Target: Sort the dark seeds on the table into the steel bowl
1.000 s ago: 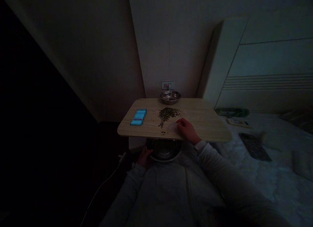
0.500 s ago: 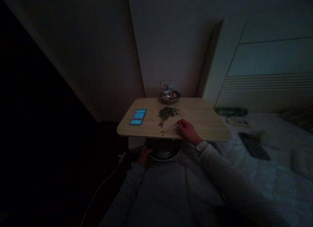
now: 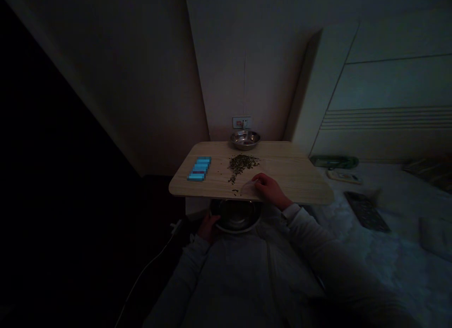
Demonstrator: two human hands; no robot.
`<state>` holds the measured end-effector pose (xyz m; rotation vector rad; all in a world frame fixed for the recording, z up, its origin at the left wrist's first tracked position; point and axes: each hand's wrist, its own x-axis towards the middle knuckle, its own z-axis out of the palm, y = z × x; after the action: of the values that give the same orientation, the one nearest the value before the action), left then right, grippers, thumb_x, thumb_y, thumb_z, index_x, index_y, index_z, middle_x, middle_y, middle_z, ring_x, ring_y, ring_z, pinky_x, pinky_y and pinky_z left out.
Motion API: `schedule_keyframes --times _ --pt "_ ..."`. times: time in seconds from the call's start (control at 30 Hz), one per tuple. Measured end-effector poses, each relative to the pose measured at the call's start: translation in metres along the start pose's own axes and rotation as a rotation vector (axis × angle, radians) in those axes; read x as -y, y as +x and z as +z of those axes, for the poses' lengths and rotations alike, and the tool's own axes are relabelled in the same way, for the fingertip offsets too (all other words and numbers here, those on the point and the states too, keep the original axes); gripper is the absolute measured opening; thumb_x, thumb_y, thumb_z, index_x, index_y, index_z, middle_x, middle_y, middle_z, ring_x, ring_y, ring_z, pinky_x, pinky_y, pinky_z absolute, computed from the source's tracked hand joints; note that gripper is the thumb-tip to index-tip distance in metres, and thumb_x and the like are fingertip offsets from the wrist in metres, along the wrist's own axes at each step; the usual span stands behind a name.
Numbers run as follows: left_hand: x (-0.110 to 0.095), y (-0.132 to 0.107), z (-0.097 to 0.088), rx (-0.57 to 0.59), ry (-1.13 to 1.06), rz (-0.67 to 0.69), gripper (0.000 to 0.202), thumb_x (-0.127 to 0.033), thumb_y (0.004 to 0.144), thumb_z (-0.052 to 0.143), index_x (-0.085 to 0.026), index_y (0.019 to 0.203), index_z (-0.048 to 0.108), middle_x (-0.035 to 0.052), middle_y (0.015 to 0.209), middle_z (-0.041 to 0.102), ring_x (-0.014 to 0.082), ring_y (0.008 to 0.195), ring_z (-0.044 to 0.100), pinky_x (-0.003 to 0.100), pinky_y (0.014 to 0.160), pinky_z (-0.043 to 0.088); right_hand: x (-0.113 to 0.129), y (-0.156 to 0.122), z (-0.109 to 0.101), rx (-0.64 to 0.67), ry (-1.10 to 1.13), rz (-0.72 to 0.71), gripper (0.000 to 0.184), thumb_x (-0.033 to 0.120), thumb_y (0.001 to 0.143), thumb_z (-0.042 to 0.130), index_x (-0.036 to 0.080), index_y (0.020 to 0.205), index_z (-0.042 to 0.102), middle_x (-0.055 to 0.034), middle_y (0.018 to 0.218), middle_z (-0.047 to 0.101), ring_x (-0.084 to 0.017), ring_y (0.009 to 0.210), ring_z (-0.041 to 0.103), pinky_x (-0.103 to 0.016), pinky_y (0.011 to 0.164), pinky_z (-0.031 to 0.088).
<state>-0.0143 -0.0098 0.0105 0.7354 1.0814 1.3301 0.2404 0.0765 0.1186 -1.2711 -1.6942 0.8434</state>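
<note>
The left hand [image 3: 208,227] grips a metal basin [image 3: 242,231] at lower centre, probably steadying it, while the right hand [image 3: 269,188] pinches a translucent sheet [image 3: 248,187] mid-frame.

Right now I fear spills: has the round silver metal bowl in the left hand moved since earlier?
No; the bowl keeps its place below the pale wooden table.

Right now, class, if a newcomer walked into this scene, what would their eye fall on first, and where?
Probably the bright blue screen at the left of the pale table, glowing in a dim room. Next, the dark green bits scattered mid-table, with the right hand beside them pinching a thin, pale piece. Below the near edge, the left hand grips a basin.
</note>
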Motion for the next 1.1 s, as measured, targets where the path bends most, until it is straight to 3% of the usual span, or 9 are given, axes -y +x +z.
schedule_keyframes --times 0.1,0.37,0.7,0.9,1.1 --pt "-0.003 -0.002 0.0 0.009 0.0 -0.007 0.054 -0.016 0.055 0.084 -0.027 0.106 0.072 0.0074 0.102 0.077 0.0313 0.113 0.067 0.044 0.097 0.052 0.003 0.002 0.002 -0.001 0.009 0.04 0.024 0.025 0.068 0.052 0.019 0.088 0.064 0.0051 0.06 0.054 -0.014 0.057 0.048 -0.027 0.059 0.037" --pt "0.009 0.001 0.01 -0.035 -0.024 -0.046 0.045 -0.026 0.058 0.08 -0.023 0.101 0.07 0.0067 0.095 0.075 0.0306 0.107 0.067 0.044 0.094 0.051 0.004 0.009 0.01 0.01 -0.013 -0.016 0.025 0.023 0.07 0.052 0.018 0.092 0.065 0.0042 0.062 0.056 -0.014 0.058 0.049 -0.027 0.06 0.039" --pt "-0.002 -0.006 0.016 -0.032 -0.023 -0.055 0.03 -0.021 0.056 0.079 -0.026 0.084 0.068 0.0054 0.091 0.074 0.0309 0.112 0.064 0.043 0.096 0.049 0.002 0.007 0.009 0.026 0.004 -0.038 0.024 0.026 0.068 0.055 0.02 0.089 0.066 0.0046 0.061 0.056 -0.014 0.058 0.048 -0.027 0.061 0.038" --pt "-0.005 -0.006 0.013 0.026 -0.015 -0.037 0.034 -0.016 0.055 0.08 -0.024 0.085 0.069 0.0075 0.092 0.074 0.0318 0.114 0.064 0.044 0.097 0.048 0.002 0.006 0.01 0.005 0.034 -0.03 0.024 0.027 0.066 0.053 0.021 0.086 0.066 0.0045 0.06 0.057 -0.014 0.057 0.047 -0.027 0.059 0.037" --pt "0.006 -0.003 0.016 -0.066 -0.054 -0.075 0.04 -0.026 0.054 0.08 -0.025 0.093 0.069 0.0049 0.088 0.076 0.0318 0.109 0.067 0.045 0.095 0.051 0.001 0.002 0.006 -0.03 0.052 -0.006 0.021 0.027 0.066 0.053 0.021 0.083 0.064 0.0049 0.058 0.054 -0.014 0.056 0.047 -0.027 0.058 0.036"
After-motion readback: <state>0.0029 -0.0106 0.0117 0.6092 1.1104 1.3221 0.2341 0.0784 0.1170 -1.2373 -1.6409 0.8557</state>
